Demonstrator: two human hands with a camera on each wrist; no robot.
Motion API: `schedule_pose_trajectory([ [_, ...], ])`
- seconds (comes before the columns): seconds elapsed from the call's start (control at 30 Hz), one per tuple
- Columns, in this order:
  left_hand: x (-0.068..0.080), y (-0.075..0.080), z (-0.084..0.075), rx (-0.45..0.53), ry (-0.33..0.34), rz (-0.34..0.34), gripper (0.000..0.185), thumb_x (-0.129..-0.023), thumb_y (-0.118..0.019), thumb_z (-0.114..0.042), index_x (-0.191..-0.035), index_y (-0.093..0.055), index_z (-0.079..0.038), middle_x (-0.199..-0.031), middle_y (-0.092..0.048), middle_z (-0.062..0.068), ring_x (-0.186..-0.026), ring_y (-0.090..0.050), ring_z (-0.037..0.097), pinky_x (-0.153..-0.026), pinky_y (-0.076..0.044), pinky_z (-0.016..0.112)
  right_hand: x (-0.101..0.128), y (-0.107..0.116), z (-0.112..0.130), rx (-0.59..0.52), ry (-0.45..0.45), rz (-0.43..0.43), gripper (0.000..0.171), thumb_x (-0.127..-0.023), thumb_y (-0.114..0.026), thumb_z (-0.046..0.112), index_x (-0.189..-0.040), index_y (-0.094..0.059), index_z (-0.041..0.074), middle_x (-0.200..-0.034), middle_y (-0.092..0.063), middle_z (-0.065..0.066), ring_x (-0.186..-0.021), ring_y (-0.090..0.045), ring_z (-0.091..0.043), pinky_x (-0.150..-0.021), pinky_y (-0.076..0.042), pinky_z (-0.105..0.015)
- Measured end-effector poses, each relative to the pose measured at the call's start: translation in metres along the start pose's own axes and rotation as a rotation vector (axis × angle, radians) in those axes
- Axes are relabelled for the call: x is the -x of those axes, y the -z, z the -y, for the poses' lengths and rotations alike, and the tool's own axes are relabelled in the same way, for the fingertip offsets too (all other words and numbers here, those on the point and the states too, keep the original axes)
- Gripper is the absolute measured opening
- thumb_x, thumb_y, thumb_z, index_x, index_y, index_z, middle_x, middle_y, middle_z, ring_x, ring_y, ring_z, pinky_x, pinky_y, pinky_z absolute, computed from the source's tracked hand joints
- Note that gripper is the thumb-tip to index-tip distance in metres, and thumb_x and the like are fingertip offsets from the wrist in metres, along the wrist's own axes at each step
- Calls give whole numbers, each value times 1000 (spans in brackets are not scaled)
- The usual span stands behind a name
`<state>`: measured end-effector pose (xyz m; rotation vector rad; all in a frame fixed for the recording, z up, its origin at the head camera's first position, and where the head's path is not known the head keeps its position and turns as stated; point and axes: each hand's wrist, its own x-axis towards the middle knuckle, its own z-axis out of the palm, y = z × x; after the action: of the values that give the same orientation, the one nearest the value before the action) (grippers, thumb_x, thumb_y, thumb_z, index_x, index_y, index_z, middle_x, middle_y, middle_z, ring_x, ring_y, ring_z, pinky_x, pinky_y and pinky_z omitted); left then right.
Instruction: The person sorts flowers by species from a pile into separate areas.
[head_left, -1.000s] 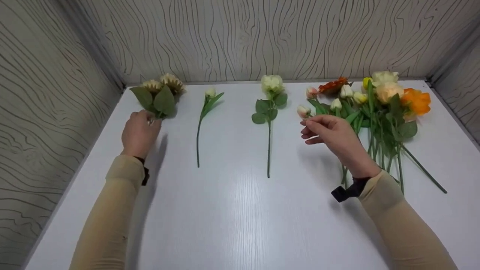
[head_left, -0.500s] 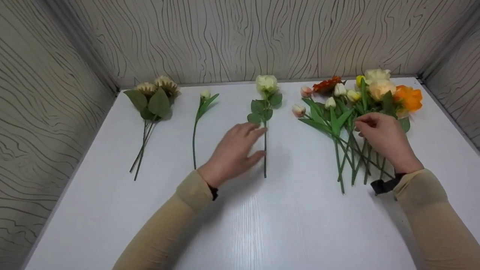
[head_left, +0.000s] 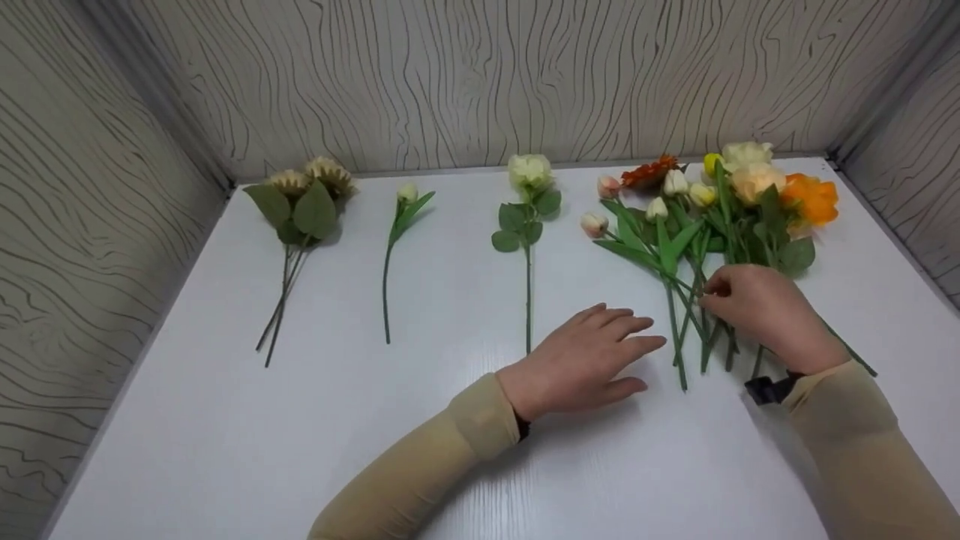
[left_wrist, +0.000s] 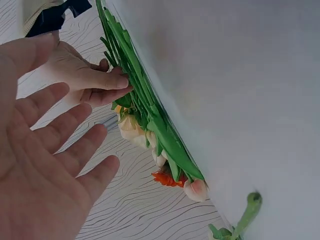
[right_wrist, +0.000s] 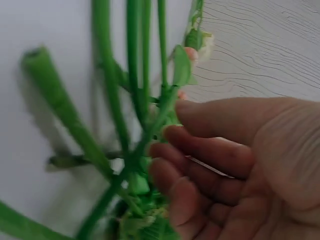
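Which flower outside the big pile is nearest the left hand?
The lone pale rose: its stem lies by the left hand; the single tulip and crossed pair lie farther left.

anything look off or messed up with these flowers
Nothing looks spilled or broken. Only the mixed flower pile on the right looks untidy, its stems crossing at odd angles, while the white tulip and pale bloom lie neatly apart.

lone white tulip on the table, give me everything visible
The tulip has a closed cream bud, narrow green leaves and a slim, slightly curved green stem; it looks artificial, perhaps plastic. It lies on the white table, bud toward the back wall, between the sunflower-like pair and the single pale rose. Only the table appears to touch it.
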<state>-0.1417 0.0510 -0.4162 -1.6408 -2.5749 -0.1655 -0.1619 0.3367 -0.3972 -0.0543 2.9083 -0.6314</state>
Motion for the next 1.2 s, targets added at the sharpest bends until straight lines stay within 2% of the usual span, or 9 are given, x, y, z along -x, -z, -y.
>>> schedule_pose_trajectory([
  [0.23,1,-1,4,73,17,7,52,-105,-57,-43,-152,-50,-23,-156,-45,-1,-146,-36,17,-122,-21,33,10,6,-5,60,7,43,20,-93,-67,13,-100,-73,-6,-92,-70,-17,-73,-59,-27,-68,-52,-50],
  [0.37,2,-1,7,88,14,-17,49,-105,-58,-41,-149,-54,-22,-153,-49,0,-144,-40,17,-121,-22,30,10,5,-6,70,8,52,18,-93,-66,10,-98,-74,-5,-92,-70,-17,-73,-59,-27,-67,-52,-49],
  [0.6,3,-1,11,117,10,-62,42,-104,-61,-37,-142,-62,-20,-147,-56,2,-139,-46,17,-118,-27,27,7,5,-3,83,4,57,16,-89,-62,7,-93,-72,-4,-86,-68,-14,-67,-55,-26,-59,-46,-40],
  [0.7,5,1,13,148,38,-97,37,-105,-60,-34,-138,-65,-19,-143,-60,1,-136,-50,16,-115,-33,26,7,8,-2,60,-5,59,17,-91,-62,9,-96,-70,-4,-88,-67,-14,-69,-54,-26,-59,-44,-38],
  [0.8,6,3,17,202,99,-148,31,-106,-58,-29,-133,-69,-19,-137,-64,-1,-130,-55,14,-110,-39,25,10,11,0,18,-10,49,19,-93,-62,13,-100,-69,-3,-92,-66,-15,-71,-53,-26,-60,-42,-37],
  [0.9,8,6,22,307,205,-209,26,-106,-59,-24,-127,-73,-18,-128,-69,-5,-122,-61,9,-103,-45,22,12,12,6,-36,-19,45,23,-96,-61,18,-105,-68,-1,-98,-67,-15,-75,-54,-27,-61,-43,-37],
  [1.0,10,8,28,481,334,-272,24,-105,-60,-22,-123,-75,-17,-120,-72,-8,-113,-64,4,-95,-48,19,12,10,17,-90,-25,40,27,-98,-62,24,-110,-69,1,-103,-67,-15,-80,-56,-28,-64,-47,-36],
  [1.1,11,8,35,739,451,-346,24,-105,-62,-22,-123,-76,-15,-115,-73,-9,-106,-64,0,-90,-50,19,14,4,34,-156,-17,31,30,-100,-64,29,-115,-70,4,-105,-68,-13,-85,-58,-27,-68,-50,-36],
  [1.2,11,7,43,1037,531,-419,25,-103,-65,-24,-123,-75,-13,-110,-73,-7,-100,-66,4,-87,-54,23,19,-4,53,-229,20,30,31,-101,-66,31,-117,-70,5,-104,-68,-11,-85,-60,-26,-69,-53,-35],
])
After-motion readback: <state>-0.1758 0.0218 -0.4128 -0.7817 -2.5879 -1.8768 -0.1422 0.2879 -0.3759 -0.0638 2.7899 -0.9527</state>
